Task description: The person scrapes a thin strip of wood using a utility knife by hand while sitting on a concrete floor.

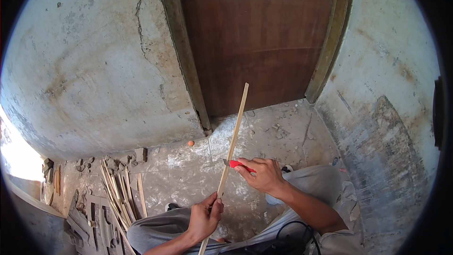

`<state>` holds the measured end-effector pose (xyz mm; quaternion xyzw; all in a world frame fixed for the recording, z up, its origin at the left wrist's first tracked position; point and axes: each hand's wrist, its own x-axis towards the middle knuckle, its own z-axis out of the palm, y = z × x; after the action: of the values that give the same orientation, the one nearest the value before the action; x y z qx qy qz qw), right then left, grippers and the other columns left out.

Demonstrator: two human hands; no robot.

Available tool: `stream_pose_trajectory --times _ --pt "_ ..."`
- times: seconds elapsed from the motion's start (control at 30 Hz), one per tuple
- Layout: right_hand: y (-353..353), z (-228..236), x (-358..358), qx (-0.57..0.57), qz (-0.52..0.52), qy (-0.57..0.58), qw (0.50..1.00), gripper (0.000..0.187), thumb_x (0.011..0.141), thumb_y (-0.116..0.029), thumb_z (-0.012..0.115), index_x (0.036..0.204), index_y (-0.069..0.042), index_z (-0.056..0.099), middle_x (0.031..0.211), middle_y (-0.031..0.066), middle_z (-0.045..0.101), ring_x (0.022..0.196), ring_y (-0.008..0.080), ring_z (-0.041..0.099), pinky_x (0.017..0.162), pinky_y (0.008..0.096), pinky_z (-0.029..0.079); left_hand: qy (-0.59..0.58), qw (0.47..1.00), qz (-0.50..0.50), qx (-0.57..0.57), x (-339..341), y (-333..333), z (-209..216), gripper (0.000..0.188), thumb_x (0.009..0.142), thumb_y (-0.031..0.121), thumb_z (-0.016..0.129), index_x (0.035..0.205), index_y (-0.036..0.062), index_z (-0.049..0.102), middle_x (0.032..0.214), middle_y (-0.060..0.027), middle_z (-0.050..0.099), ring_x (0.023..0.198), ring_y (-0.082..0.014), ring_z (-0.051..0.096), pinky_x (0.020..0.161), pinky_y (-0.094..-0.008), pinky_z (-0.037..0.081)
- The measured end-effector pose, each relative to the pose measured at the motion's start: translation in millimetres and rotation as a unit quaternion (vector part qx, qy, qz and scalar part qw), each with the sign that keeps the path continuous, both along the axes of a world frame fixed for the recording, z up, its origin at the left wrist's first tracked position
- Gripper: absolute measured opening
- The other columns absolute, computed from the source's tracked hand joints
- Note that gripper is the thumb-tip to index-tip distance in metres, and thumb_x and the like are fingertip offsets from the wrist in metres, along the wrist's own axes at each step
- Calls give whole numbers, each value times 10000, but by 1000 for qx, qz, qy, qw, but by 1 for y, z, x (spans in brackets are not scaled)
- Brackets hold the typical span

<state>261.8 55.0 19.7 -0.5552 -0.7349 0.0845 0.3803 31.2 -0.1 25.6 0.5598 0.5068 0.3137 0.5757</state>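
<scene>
Knife blade against a long wooden stick

The two hands are apart, each closed on something. The left hand (205, 217), nearer the body, grips a long wooden stick (236, 127) low along its length, fingers wrapped around it. From there the stick slants up and away, past the left side of the right hand (264, 175), and its far end stands well beyond both hands. Its near end runs out of view below the left hand.

The right hand, farther forward, is clamped on a red knife (242, 165). The knife's blade (226, 162) points left and lies at the stick, above the left hand's grip; how deep it sits cannot be told.

To the left of the left hand, beyond the knee, is a loose bunch of sticks (121, 193). A small orange ball (191, 143) rests on the dusty floor (188, 179), ahead of the left hand. Farther ahead of both hands is a brown door (259, 33).
</scene>
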Motion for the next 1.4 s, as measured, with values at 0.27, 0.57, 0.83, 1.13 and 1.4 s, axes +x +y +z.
stream_pose_trajectory --times 0.27,0.57,0.83,1.13,1.4 --pt "8 0 2 -19 -3 5 1000 290 906 -328 703 1057 -86 752 676 138 683 573 301 679 514 400 520 57 997 -23 47 -4 -1 -3 206 1022 123 515 1073 -45 622 669 -8 569 600 -34 487 540 -232 436" --pt "29 2 44 -57 -141 22 988 338 907 -350 702 1099 -76 745 779 175 714 636 324 700 579 376 541 135 981 -59 125 -4 -19 9 283 997 129 567 1192 -66 632 677 -41 616 611 -49 553 561 -253 468" --pt "11 6 29 14 -76 98 992 291 902 -348 705 1058 -109 758 829 163 724 703 326 715 613 387 554 16 999 -36 8 -2 -2 2 214 1042 150 481 957 -9 596 725 49 510 648 -12 425 548 -204 358" --pt "4 3 23 -25 5 37 999 272 902 -326 701 1050 -104 755 836 140 731 700 303 713 611 371 557 5 1000 -31 -5 0 -5 -8 274 1025 133 528 1209 -44 627 717 25 574 642 -21 480 572 -213 436" --pt "9 13 26 -18 -30 44 998 269 889 -281 725 1037 -58 753 816 174 718 684 317 703 609 365 543 -59 996 -24 -57 -1 -12 -5 222 1026 131 529 1112 -47 632 720 43 532 637 -23 452 576 -206 412"
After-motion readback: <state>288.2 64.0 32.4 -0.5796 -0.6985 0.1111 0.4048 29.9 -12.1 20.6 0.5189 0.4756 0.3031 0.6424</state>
